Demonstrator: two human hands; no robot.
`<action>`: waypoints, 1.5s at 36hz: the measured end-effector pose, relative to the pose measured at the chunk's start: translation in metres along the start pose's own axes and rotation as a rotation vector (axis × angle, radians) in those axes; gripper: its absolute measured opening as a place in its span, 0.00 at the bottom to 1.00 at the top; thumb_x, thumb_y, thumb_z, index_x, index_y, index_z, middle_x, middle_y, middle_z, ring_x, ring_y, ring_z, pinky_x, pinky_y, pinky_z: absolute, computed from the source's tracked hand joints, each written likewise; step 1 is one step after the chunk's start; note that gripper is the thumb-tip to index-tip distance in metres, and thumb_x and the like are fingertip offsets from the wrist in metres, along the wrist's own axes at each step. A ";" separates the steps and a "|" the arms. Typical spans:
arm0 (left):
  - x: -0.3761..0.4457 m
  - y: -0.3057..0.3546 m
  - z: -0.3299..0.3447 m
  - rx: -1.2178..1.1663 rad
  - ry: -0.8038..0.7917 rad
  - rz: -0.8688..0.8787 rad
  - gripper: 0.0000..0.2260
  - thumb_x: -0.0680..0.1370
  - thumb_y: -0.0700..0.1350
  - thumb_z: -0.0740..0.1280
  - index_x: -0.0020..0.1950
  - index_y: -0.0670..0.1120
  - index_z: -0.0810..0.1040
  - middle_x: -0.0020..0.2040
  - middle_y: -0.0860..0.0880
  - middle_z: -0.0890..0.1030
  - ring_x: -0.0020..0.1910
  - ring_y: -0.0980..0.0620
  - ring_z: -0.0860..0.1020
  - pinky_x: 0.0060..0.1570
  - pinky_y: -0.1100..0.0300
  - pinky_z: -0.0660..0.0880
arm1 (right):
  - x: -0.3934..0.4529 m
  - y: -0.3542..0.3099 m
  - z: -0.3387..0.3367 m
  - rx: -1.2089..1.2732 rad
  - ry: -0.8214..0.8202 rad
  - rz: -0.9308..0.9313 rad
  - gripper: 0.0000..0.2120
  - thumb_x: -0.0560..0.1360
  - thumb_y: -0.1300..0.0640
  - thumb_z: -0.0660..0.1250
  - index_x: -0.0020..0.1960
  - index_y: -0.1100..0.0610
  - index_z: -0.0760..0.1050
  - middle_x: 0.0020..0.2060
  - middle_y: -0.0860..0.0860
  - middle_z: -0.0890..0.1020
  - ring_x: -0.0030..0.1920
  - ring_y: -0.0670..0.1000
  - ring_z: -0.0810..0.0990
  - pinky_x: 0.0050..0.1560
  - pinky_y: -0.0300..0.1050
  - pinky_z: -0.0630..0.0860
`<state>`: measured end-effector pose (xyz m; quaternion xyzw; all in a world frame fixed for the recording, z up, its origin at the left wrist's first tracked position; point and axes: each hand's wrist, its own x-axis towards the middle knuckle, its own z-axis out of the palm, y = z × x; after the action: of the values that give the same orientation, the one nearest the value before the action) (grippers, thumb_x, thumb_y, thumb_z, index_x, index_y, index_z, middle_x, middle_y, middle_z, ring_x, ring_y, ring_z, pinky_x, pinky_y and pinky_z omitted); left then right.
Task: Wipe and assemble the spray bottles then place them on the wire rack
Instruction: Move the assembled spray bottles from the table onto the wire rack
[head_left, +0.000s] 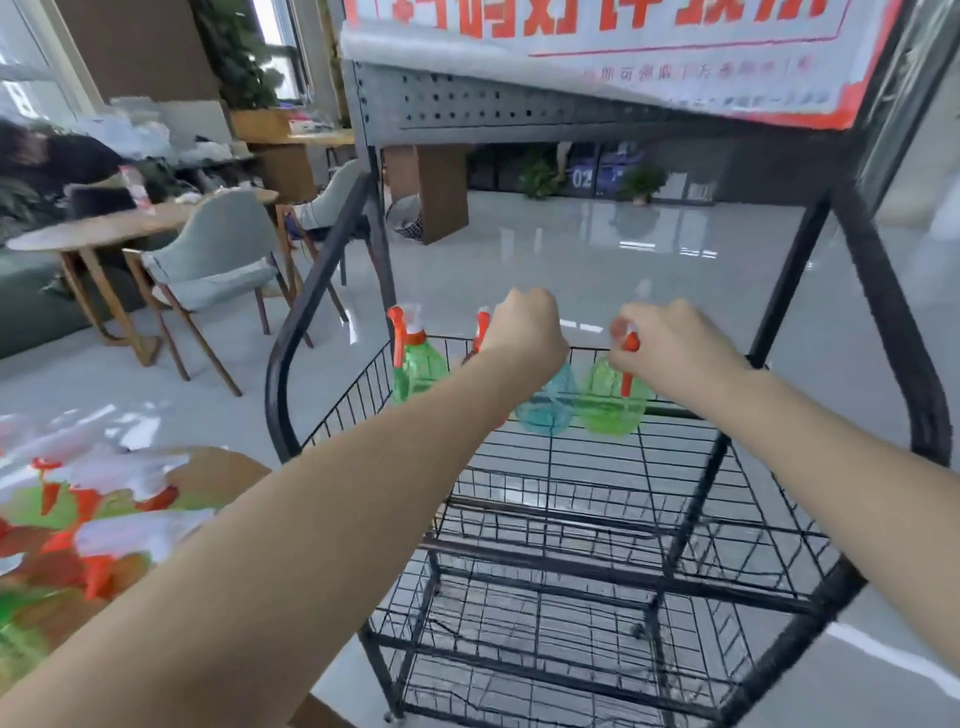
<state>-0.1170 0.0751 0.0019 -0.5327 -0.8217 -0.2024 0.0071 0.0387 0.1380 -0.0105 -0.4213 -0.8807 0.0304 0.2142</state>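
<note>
A black wire rack (597, 452) stands in front of me. Along the far edge of its top shelf are three spray bottles. A green bottle (418, 366) with an orange trigger head stands at the far left, untouched. My left hand (527, 332) grips the top of a blue bottle (550, 400); its orange head shows beside my fingers. My right hand (670, 348) grips the orange spray head of a second green bottle (608, 405) next to the blue one. Both bottles sit upright on the shelf.
A round wooden table (218, 470) at the lower left holds blurred white cloths and more green and orange bottle parts. Grey chairs (218, 260) and another table stand at the left. A perforated metal panel (467, 104) and a sign hang over the rack. Lower wire shelves (545, 623) sit beneath.
</note>
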 end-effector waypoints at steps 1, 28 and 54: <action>0.003 -0.001 0.002 0.009 -0.004 0.009 0.14 0.83 0.40 0.62 0.37 0.45 0.66 0.37 0.47 0.66 0.41 0.41 0.72 0.37 0.55 0.67 | 0.002 0.001 0.001 -0.010 -0.007 0.003 0.08 0.77 0.56 0.70 0.55 0.56 0.81 0.35 0.50 0.71 0.42 0.59 0.75 0.46 0.49 0.76; 0.013 -0.003 0.015 0.120 -0.025 0.047 0.04 0.84 0.40 0.61 0.50 0.44 0.68 0.36 0.48 0.67 0.33 0.49 0.67 0.56 0.52 0.71 | 0.006 0.012 0.006 0.010 -0.015 0.034 0.11 0.80 0.57 0.67 0.61 0.56 0.82 0.47 0.58 0.84 0.49 0.61 0.81 0.52 0.54 0.81; -0.090 -0.021 -0.035 -0.138 -0.028 0.009 0.25 0.82 0.46 0.67 0.74 0.40 0.59 0.49 0.44 0.73 0.49 0.41 0.77 0.42 0.52 0.72 | -0.057 -0.052 -0.034 -0.235 -0.031 0.026 0.25 0.84 0.43 0.57 0.78 0.51 0.61 0.48 0.55 0.83 0.46 0.60 0.82 0.46 0.50 0.79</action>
<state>-0.1038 -0.0229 0.0070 -0.5384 -0.8035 -0.2510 -0.0401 0.0463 0.0573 0.0128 -0.4543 -0.8759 -0.0640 0.1492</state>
